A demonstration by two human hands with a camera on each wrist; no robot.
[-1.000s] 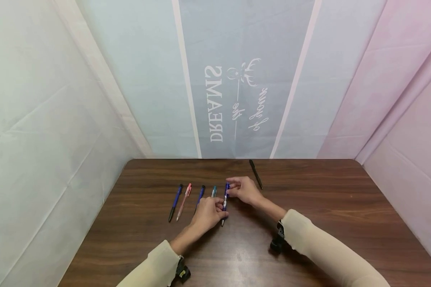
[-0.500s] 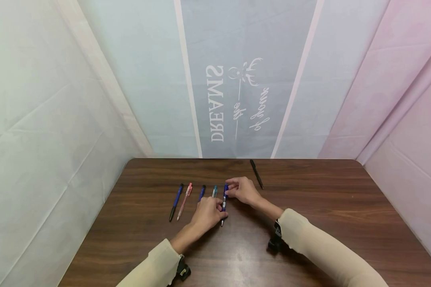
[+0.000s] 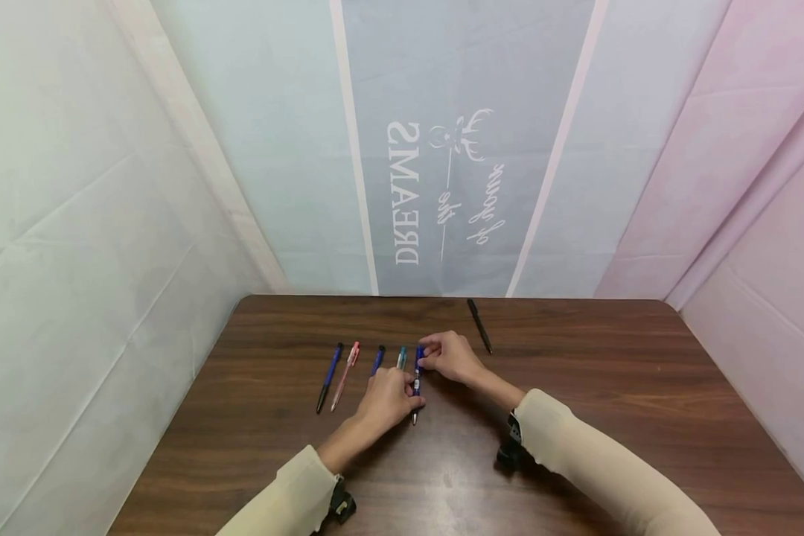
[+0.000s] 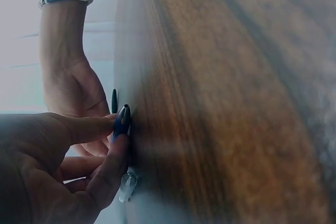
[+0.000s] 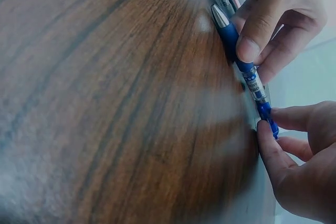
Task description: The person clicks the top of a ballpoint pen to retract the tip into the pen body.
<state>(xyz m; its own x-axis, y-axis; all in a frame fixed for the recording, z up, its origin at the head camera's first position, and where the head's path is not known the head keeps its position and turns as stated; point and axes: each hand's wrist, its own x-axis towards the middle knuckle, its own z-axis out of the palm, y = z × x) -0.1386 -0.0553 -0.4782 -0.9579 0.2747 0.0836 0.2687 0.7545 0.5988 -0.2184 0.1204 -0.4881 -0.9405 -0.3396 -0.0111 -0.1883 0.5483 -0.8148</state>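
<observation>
A blue retractable pen with a silver tip lies on the table, pointing toward the person. My left hand pinches it near the tip, thumb on one side and fingers on the other. At its far end my right hand holds the button end between thumb and fingertips, as the right wrist view shows on the blue clip end. Just left of this pen is a clear pen with a teal top. A blue pen with a black end comes after it. My left hand hides the lower parts of both.
Further left lie a clear pen with a pink top and a blue pen with black ends, roughly parallel. A black pen lies slanted behind my right hand, near the back edge of the brown wooden table. Fabric hangs behind.
The far end of the held pen has shifted slightly left, toward the teal-topped pen, along with my right hand. My left hand has stayed nearly still, pinching the tip end.
</observation>
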